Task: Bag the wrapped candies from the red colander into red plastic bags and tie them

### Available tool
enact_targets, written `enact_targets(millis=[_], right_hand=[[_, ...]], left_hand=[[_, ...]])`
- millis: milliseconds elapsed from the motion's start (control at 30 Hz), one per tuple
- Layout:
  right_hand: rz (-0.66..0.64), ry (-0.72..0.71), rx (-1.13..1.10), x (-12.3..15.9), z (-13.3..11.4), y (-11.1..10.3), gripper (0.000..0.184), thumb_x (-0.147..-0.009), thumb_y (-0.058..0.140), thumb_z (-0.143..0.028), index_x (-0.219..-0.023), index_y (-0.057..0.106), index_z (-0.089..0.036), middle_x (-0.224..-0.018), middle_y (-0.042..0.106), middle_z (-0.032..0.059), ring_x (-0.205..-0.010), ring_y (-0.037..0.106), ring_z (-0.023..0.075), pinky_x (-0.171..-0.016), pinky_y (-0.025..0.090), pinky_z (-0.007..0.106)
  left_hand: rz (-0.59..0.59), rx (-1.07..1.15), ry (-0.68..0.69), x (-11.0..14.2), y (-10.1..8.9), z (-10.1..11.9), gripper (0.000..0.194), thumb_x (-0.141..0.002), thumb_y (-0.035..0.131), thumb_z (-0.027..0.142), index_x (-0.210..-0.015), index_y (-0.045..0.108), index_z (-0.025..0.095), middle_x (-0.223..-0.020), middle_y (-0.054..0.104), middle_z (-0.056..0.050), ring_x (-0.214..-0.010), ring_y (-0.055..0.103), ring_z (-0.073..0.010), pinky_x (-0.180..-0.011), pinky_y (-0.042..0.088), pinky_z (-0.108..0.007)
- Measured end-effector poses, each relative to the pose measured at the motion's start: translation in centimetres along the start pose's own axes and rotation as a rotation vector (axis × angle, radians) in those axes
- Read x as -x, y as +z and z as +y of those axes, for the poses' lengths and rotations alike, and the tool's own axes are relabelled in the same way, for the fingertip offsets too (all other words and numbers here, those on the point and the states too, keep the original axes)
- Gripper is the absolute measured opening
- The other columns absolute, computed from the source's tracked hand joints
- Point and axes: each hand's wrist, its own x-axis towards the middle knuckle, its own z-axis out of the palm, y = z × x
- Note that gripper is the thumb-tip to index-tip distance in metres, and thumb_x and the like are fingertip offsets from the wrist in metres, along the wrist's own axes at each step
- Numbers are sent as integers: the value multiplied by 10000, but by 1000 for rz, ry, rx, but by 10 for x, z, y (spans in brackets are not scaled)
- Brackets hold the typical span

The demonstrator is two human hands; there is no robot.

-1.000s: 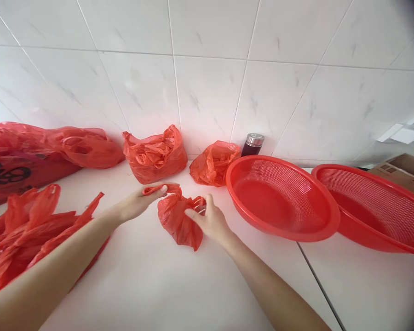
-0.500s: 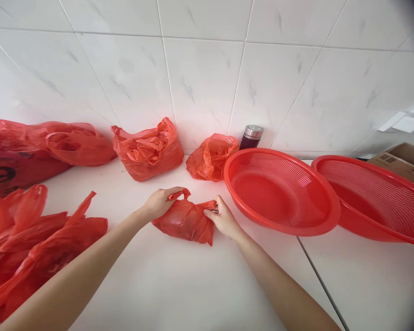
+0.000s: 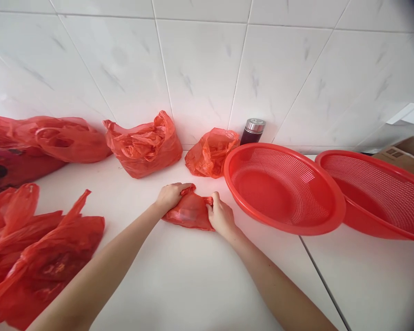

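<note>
A small red plastic bag (image 3: 189, 214) rests on the white tabletop (image 3: 179, 280) between my two hands. Something pale shows faintly through its thin film; I cannot make out what. My left hand (image 3: 172, 196) is closed on the bag's upper left part. At the upper right corner, my right hand (image 3: 221, 214) pinches the plastic between thumb and fingers. Just behind stands an open red bag (image 3: 212, 154) with crumpled film inside. Farther left is a larger red bag (image 3: 145, 149) stuffed with crumpled plastic.
Two red colanders (image 3: 283, 188) stand at the right, one overlapping the other. A dark bottle (image 3: 252, 132) with a silver lid is by the tiled wall (image 3: 200, 69). More red bags (image 3: 44, 257) fill the left side. A cardboard box (image 3: 400, 154) sits far right.
Both hands have moved closer together, the left one going right along the bag. The bag's top has become lower and flatter. The camera view has tilted slightly.
</note>
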Motion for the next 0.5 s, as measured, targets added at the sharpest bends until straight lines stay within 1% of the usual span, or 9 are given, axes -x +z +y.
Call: enact_targets(millis=[100,200,267,333,400,433,500], right_hand=[[24,-15,72,3,1,3,112,-873,472,-156,-966,450,-214,-859,623,93,-813,587,255,-651,369,316],[38,-15,76,-1,0,-2,140,-874,503,-177,-1007,476,-211,-906,639,92,-855,597,255,-680,407,323],[58,-19,47,-4,-6,-8,206,-911,495,-252,-1111,472,-211,-993,642,85,-899,605,242,-719,447,329],[81,-45,12,-6,-15,-12,343,-949,469,-363,-1262,435,-229,-1144,609,88,-1018,586,228,-814,469,340],[67,-121,-4,-5,-23,-10,442,-953,469,-441,-1357,428,-267,-1290,538,91,-1165,521,227,-934,444,361],[39,-168,9,-4,-26,-7,443,-948,481,-450,-1358,466,-283,-1341,507,89,-1218,486,234,-984,419,378],[-38,-257,78,0,-28,-2,380,-960,473,-417,-1306,566,-290,-1424,453,78,-1291,424,252,-1055,361,415]], left_hand=[[-3,-31,29,1,2,-2,491,-862,412,183,-1266,615,376,-1071,716,-22,-900,661,-218,-749,459,-282],[-6,-54,38,1,4,-2,495,-862,420,172,-1281,603,361,-1050,706,-39,-891,665,-219,-733,461,-276],[-8,-66,43,1,5,0,506,-857,421,156,-1285,599,359,-1031,702,-44,-878,667,-220,-717,459,-276],[-12,-72,52,2,6,4,502,-861,418,157,-1287,596,356,-1012,701,-47,-850,668,-220,-694,454,-277],[-18,-74,62,3,7,7,481,-874,420,180,-1292,590,346,-975,702,-47,-808,667,-213,-670,448,-274],[-21,-73,65,4,7,9,466,-881,425,198,-1292,588,342,-954,703,-46,-791,666,-209,-662,446,-270],[-21,-68,65,4,8,10,440,-890,436,229,-1287,590,344,-945,707,-42,-792,665,-200,-671,448,-263]])
